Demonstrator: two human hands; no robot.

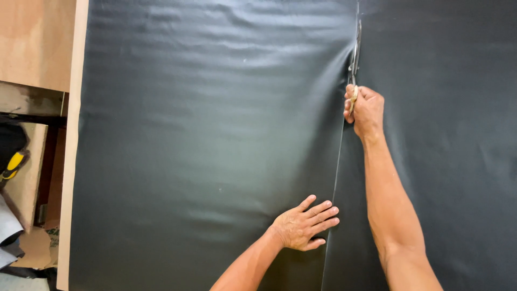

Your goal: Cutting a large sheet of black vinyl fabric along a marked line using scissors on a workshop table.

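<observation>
Head view shows me my right hand [366,109] closed around scissors [354,64], blades up in the cut through the black sheet [204,134] over the wooden board [69,178]. My left hand [301,226] lies open, palm flat on the sheet just left of the cut edge.

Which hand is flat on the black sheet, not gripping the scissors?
The left hand, palm down beside the cut line; the right hand grips the scissors farther up.
</observation>
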